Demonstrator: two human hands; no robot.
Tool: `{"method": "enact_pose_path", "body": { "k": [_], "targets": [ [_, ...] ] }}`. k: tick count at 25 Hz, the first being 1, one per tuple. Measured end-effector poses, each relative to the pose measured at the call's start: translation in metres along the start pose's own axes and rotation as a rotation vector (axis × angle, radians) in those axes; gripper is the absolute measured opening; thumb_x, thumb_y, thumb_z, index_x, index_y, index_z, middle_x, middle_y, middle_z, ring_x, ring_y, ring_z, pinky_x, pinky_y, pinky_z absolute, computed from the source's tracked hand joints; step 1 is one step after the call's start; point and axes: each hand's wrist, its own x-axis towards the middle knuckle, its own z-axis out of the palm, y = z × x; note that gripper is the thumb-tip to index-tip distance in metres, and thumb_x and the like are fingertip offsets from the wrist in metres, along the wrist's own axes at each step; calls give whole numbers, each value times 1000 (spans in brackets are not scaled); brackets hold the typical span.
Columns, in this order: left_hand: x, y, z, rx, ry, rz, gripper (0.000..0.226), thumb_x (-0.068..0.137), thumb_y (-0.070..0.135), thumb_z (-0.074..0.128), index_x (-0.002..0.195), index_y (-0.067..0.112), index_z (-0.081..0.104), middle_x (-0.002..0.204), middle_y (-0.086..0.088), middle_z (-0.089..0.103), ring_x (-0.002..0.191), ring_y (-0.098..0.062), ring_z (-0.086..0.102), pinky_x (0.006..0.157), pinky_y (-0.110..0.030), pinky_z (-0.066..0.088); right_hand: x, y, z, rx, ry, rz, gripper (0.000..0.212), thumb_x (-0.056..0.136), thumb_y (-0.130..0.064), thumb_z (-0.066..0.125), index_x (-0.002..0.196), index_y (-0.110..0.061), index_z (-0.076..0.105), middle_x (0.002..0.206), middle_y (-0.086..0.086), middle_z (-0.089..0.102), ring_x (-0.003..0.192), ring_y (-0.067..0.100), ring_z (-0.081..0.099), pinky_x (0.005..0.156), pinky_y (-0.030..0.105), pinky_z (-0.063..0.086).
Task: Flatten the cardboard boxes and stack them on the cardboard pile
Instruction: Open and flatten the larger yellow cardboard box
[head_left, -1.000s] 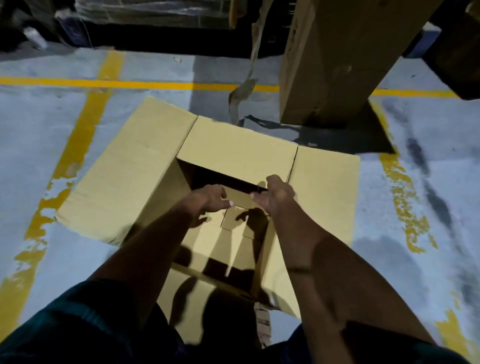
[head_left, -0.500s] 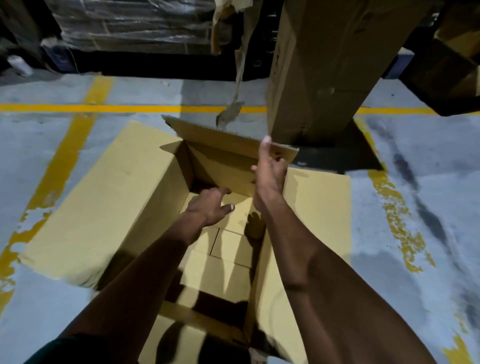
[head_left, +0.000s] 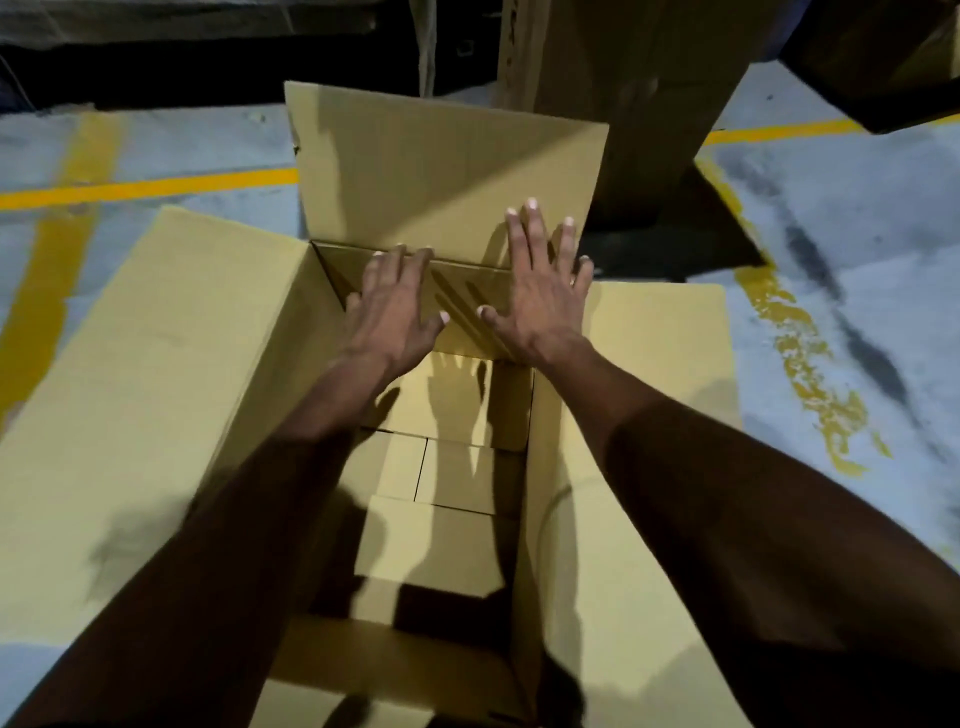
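Now, change: both hands have moved up to the far end of the box, and the far flap stands much taller than half a second ago.
Left hand: the left hand (head_left: 392, 306) lies flat on the far wall of the cardboard box (head_left: 171, 374), fingers (head_left: 410, 260) straight and spread, holding nothing. Half a second ago it was lower, over the box bottom.
Right hand: the right hand (head_left: 537, 283) presses flat where the far wall meets the far flap (head_left: 447, 171), fingers straight and spread, gripping nothing. Before, it held the flap's top edge.
Far flap: earlier it leaned in over the opening; now it stands up, a wide flat rectangle.
Box place: it sits open on the floor (head_left: 841, 249), right under the person, with its side flaps folded out flat to the left and right.
Box look: tan, smooth, dull cardboard with sharp fold lines. The bottom is made of flat pieces that overlap, with thin gaps between them.
Shadows: dark arm and finger shapes fall on the inside of the box.
Floor look: grey, rough and patchy, with yellow painted lines (head_left: 145, 187); the paint at the right is chipped.
Behind: a tall brown cardboard piece (head_left: 639, 88) stands just past the flap.
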Motion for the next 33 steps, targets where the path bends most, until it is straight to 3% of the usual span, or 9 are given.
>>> {"method": "enact_pose_path", "body": {
  "k": [4, 8, 11, 15, 18, 21, 25, 28, 33],
  "targets": [
    [33, -1, 11, 127, -30, 43, 91, 88, 37, 70, 157, 26, 11, 164, -8, 10, 151, -31, 5, 114, -58, 24, 39, 13, 5, -43, -138, 14, 112, 85, -52, 71, 159, -18, -5, 168, 1, -3, 153, 34, -4, 119, 58, 7],
    [81, 2, 13, 297, -67, 67, 98, 84, 45, 72, 157, 24, 10, 162, -10, 21, 150, -31, 13, 116, -55, 22, 45, 11, 30, -80, -106, 34, 72, 96, -47, 55, 155, -18, 25, 161, 4, 29, 149, 32, 23, 117, 56, 19],
    [91, 1, 31, 403, -152, 95, 85, 85, 52, 67, 153, 22, 25, 154, -10, 37, 144, -31, 30, 116, -55, 21, 42, 15, 42, -109, -14, -9, 42, 100, -39, 50, 135, -18, 47, 138, 8, 55, 130, 30, 46, 110, 48, 31],
    [89, 1, 38, 441, -76, 78, 64, 88, 54, 63, 137, 17, 45, 140, -11, 53, 133, -32, 44, 114, -53, 25, 45, 16, 39, -110, -7, -50, 30, 100, -39, 51, 120, -18, 56, 113, 7, 66, 107, 26, 59, 96, 41, 40],
    [89, 6, 33, 446, -106, 69, 65, 88, 56, 62, 137, 17, 45, 139, -12, 54, 132, -33, 45, 113, -52, 27, 44, 14, 34, -89, -49, -10, 28, 100, -42, 50, 115, -19, 58, 104, 6, 68, 101, 26, 60, 93, 41, 40],
    [75, 4, 32, 441, -108, 97, 80, 85, 57, 65, 148, 19, 32, 152, -11, 40, 142, -33, 32, 118, -55, 19, 43, 12, 28, -22, -124, 67, 37, 100, -46, 50, 125, -19, 54, 120, 10, 65, 118, 30, 55, 103, 45, 35],
    [20, -11, 30, 406, -72, 67, 104, 84, 58, 65, 157, 30, -3, 166, -7, 4, 151, -33, 5, 119, -56, 8, 17, 4, 18, -6, -182, 91, 72, 97, -49, 53, 154, -17, 24, 161, 10, 26, 150, 38, 13, 119, 57, 11],
    [-30, -28, 22, 390, -70, -9, 105, 84, 56, 66, 155, 34, -9, 165, -10, 4, 151, -33, 6, 119, -53, 10, -24, -10, 3, 51, -66, 91, 68, 99, -48, 49, 153, -14, 25, 159, 11, 26, 151, 36, 10, 119, 55, 18],
    [-87, -62, 1, 356, -250, -26, 103, 85, 56, 65, 157, 31, -4, 165, -9, 6, 152, -33, 4, 120, -50, 10, -71, -41, -7, -1, -314, -89, 72, 97, -47, 54, 154, -17, 22, 160, 12, 27, 151, 34, 16, 117, 56, 24]
  ]
}}
